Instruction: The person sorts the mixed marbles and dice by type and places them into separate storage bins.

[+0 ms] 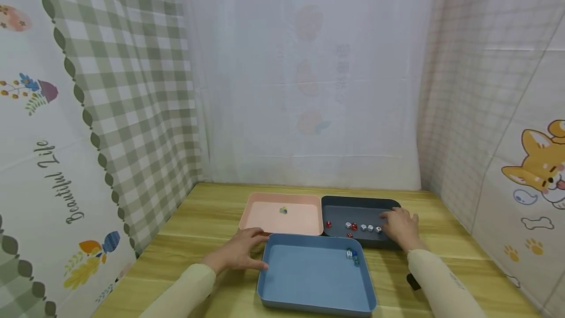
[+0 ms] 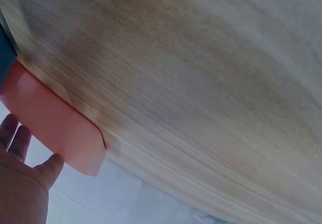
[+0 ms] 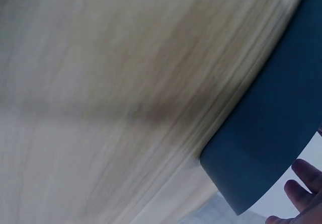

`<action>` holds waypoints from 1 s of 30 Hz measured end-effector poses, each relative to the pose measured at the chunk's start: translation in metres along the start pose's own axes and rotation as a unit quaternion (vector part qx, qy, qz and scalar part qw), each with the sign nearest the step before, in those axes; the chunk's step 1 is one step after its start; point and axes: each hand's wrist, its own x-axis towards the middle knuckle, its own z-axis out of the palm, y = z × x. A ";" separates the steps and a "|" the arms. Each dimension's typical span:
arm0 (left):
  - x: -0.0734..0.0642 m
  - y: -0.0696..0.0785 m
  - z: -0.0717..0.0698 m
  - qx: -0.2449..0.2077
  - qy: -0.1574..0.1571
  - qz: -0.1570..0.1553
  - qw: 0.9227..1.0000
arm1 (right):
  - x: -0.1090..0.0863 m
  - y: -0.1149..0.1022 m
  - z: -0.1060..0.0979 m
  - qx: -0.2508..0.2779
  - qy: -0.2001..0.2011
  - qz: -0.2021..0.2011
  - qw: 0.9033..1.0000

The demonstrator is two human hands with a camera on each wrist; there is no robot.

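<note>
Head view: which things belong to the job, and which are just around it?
Likely the job:
- dice
- blue tray
- pink tray
- dark tray

Seemingly just around:
- checked cloth
- white cloth
- dog print

- I've got a dark blue tray (image 3: 266,123), outer wall showing, right side.
- Fingers (image 3: 298,195), lower right, by its rim; can't tell contact.
- Wood-grain bench (image 3: 121,78) fills the left.
- Pale backdrop (image 3: 274,198) past the rim.

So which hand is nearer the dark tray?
Right. The right hand is at the right edge of the dark tray; the left hand is by the left side of the blue tray.
</note>
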 end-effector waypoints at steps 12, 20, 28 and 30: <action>0.001 0.000 0.001 0.010 0.004 0.008 1.000 | -0.003 0.001 -0.002 0.001 0.014 -0.027 1.000; 0.001 -0.001 0.002 0.013 0.002 0.006 1.000 | -0.008 -0.012 -0.001 0.020 0.041 -0.074 0.996; 0.001 -0.001 0.001 0.015 0.001 0.005 1.000 | -0.017 -0.027 0.003 0.044 0.060 -0.115 0.991; 0.001 -0.001 0.001 0.014 -0.001 0.005 1.000 | -0.018 -0.029 0.005 0.048 0.060 -0.119 0.990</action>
